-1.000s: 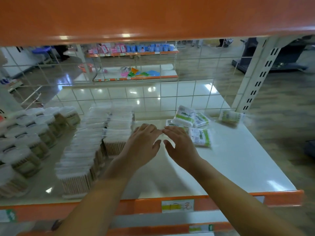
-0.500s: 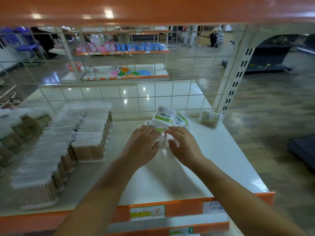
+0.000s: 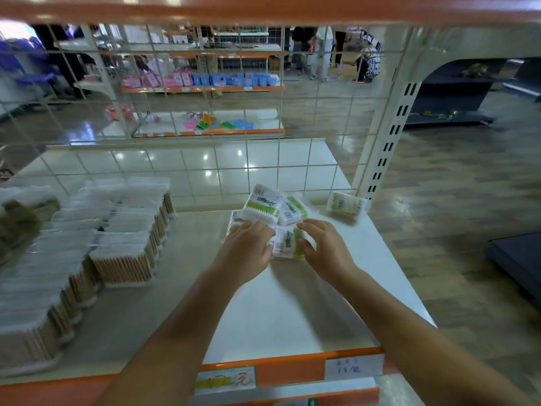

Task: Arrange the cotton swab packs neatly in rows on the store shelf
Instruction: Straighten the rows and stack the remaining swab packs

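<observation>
1. Step in hand: I am gathering the loose green-and-white packs at the back of the shelf (image 3: 292, 312); none of them lies in a row yet, by my reading
2. Left hand (image 3: 248, 247): palm down, fingers loosely together, tips resting on the left side of the cluster; the thumb touches the near pack (image 3: 288, 243)
3. Right hand (image 3: 326, 249): curled round the near pack's right edge, thumb and fingers closing on it; a firm pinch I cannot confirm through the blur
4. Cluster: a tilted pack (image 3: 263, 205) leans on top at the back, a second pack (image 3: 294, 209) just right of it, more partly hidden under my left hand
5. Stray pack (image 3: 347, 205): lies apart to the right, near the slotted upright (image 3: 386, 159)
6. Next move, as I judge it: draw the near pack forward, square it to the shelf edge, then set the others beside it
7. Surroundings: stacked swab boxes (image 3: 123, 247) fill the left side; the wire grid (image 3: 205, 159) closes the back
8. Obstacles: the overlapping packs may slide; the boxes limit room to the left
</observation>
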### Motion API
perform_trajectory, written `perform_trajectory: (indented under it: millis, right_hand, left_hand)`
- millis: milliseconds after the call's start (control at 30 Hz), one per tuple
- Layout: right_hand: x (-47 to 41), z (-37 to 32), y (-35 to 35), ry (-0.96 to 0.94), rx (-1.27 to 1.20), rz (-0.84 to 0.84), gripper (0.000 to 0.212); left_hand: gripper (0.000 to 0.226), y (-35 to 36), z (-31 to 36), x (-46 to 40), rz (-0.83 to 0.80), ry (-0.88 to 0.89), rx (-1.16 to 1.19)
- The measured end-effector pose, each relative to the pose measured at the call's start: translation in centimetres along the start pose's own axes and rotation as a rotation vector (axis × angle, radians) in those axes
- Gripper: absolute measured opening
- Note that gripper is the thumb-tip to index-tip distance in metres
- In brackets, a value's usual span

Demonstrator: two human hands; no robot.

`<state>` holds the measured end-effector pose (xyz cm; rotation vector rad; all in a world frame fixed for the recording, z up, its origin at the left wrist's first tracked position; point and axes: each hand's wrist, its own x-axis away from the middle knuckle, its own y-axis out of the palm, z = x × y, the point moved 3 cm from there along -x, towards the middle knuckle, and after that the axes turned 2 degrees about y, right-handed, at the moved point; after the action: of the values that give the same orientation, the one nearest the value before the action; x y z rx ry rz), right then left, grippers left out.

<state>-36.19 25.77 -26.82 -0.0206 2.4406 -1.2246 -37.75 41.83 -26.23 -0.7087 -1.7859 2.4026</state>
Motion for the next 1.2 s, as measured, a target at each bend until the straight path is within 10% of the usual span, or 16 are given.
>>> perform_trajectory:
  millis: [700,1200]
  right_hand:
    - [0.5,2.0,-1.4,0.068,-0.029,-0.031,0.04]
    - [2.0,1.9,-1.6,0.058,-0.063,-0.096,0.039]
  left_hand:
    - [0.054,1.8,3.7,-6.4,-0.486,-0.125,-0.096]
    - [0.066,-0.6,3.8,-2.7,-0.304,-0.196,0.18]
